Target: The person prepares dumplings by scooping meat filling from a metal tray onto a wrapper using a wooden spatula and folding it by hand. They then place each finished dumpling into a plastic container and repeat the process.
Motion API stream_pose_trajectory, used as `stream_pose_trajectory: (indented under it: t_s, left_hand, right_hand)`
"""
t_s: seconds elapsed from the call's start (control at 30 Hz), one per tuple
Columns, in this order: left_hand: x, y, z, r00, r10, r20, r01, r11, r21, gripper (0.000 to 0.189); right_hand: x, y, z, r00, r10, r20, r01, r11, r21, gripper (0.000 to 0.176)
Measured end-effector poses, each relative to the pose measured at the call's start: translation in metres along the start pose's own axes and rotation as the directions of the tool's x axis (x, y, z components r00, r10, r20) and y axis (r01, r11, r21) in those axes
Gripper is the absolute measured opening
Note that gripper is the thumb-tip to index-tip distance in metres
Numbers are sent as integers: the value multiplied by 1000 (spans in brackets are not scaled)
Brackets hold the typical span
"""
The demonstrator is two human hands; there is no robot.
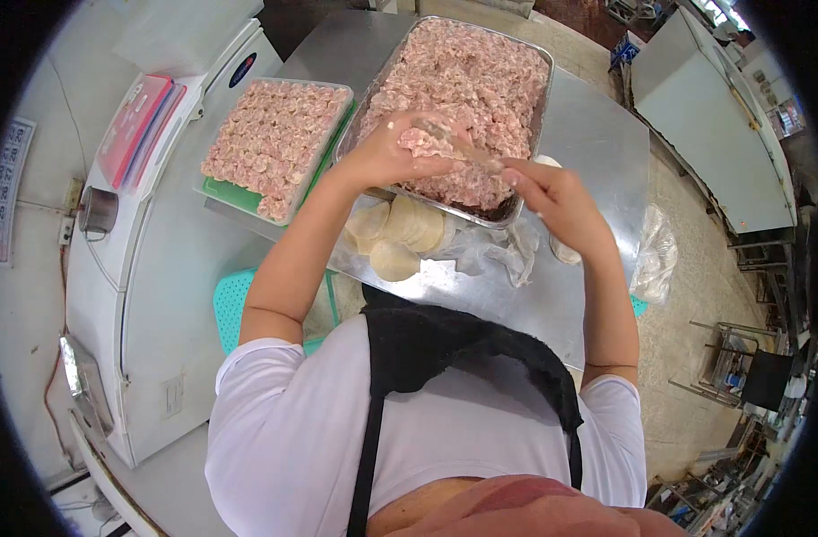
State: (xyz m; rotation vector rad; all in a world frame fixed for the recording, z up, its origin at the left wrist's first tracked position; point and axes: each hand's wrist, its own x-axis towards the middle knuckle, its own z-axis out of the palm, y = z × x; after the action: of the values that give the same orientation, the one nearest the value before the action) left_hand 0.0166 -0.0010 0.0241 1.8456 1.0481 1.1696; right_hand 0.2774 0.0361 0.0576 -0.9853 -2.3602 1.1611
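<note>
My left hand (pixel 398 154) is cupped over the near left part of a large metal tray (pixel 548 98), with ground meat (pixel 431 141) in its palm and fingers. My right hand (pixel 552 199) pinches a thin flat tool (pixel 476 157), whose far end reaches the meat in my left hand. The metal tray is heaped with ground meat (pixel 471 72). Below it lie several round pale wrappers (pixel 395 259) and some crumpled clear plastic (pixel 516 255). To the left, rows of small meat portions (pixel 270 134) cover a tray with a green base (pixel 232 199).
The trays stand on a metal table (pixel 597 134). A white appliance (pixel 180 304) is on the left, with pink folders (pixel 136 130) on it. A turquoise basket (pixel 232 300) is below the table's left edge. At the right are a plastic bag (pixel 657 255) and a large white freezer (pixel 709 125).
</note>
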Motion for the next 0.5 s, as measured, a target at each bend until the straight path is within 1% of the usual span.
stream_pose_trajectory:
  t_s: [0.03, 0.07, 0.13, 0.17, 0.2, 0.23, 0.27, 0.3, 0.33, 0.37, 0.4, 0.47, 0.5]
  left_hand:
    - [2, -1, -3, 995, 3, 98, -4, 1000, 16, 36]
    - [2, -2, -5, 995, 2, 96, -4, 1000, 16, 36]
    - [2, -5, -8, 981, 34, 192, -86, 959, 270, 30]
    - [2, -12, -7, 981, 34, 192, -86, 959, 270, 30]
    - [1, -25, -5, 988, -91, 126, 51, 955, 291, 30]
    - [0, -35, -4, 975, -213, 55, 187, 934, 304, 31]
    - [0, -45, -4, 976, -212, 46, 188, 933, 307, 31]
    - [0, -52, -4, 930, -362, -69, 368, 900, 233, 33]
    - [-2, -62, -4, 845, -508, -167, 530, 837, 134, 34]
    - [-5, -79, -4, 912, -375, -164, 397, 909, 130, 38]
    - [-5, -77, -3, 910, -381, -167, 403, 907, 126, 38]
    - [-3, -61, 0, 902, -414, -122, 431, 860, 272, 45]
    - [-4, -51, 0, 903, -409, -128, 429, 862, 269, 45]
  right_hand:
    - [1, 7, 7, 995, -96, -17, 96, 995, -2, 29]
    - [4, 16, 10, 995, -97, -15, 96, 995, -2, 29]
    - [17, 37, 13, 985, -160, 69, 158, 987, 29, 27]
    - [22, 47, 12, 985, -161, 69, 159, 987, 29, 27]
    - [27, 56, 11, 978, -209, 9, 208, 968, -138, 26]
    - [30, 55, 9, 963, -268, -42, 243, 921, -304, 26]
    - [28, 50, 12, 961, -275, -38, 251, 918, -306, 26]
    - [20, 28, 20, 954, -255, -157, 172, 897, -407, 28]
    - [16, 15, 27, 930, -241, -276, 79, 868, -491, 30]
    - [16, 23, 39, 907, -327, -264, 157, 848, -507, 31]
    - [25, 44, 50, 910, -325, -258, 160, 848, -505, 31]
    - [41, 88, 59, 914, -319, -251, 168, 860, -482, 22]
    - [38, 95, 46, 984, -84, -154, -41, 744, -667, 21]
